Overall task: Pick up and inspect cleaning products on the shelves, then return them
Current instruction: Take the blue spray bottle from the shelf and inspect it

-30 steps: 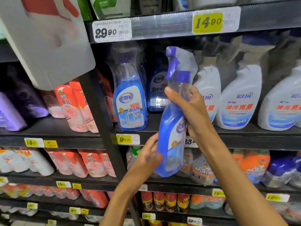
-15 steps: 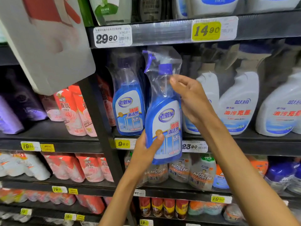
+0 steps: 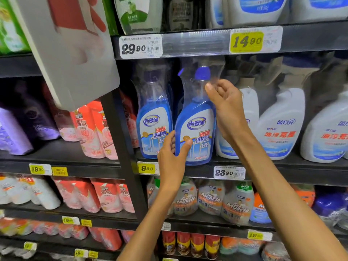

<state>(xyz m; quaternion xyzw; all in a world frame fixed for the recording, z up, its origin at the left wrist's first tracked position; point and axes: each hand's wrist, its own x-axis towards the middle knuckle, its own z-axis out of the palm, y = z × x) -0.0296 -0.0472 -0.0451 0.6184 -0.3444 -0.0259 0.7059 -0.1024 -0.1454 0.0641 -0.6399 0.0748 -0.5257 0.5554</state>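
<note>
A blue glass-cleaner spray bottle (image 3: pixel 197 127) in a clear plastic wrap stands upright at the front of the middle shelf (image 3: pixel 192 172), beside a matching blue bottle (image 3: pixel 153 127) on its left. My left hand (image 3: pixel 172 159) holds its lower left side, thumb across the label. My right hand (image 3: pixel 225 108) is at its neck on the right, fingers curled beside the wrap; I cannot tell whether they still pinch it.
White spray bottles (image 3: pixel 282 125) fill the shelf to the right. Pink refill pouches (image 3: pixel 94 132) and purple packs (image 3: pixel 15 132) sit left of the black upright post (image 3: pixel 122 147). A grey hanging sign (image 3: pixel 66 49) juts out at upper left. Mr Muscle bottles (image 3: pixel 209 200) stand below.
The blue bottle has gone from tilted in front of the shelf to upright on the shelf edge beside its twin. Both hands moved up and inward with it.
</note>
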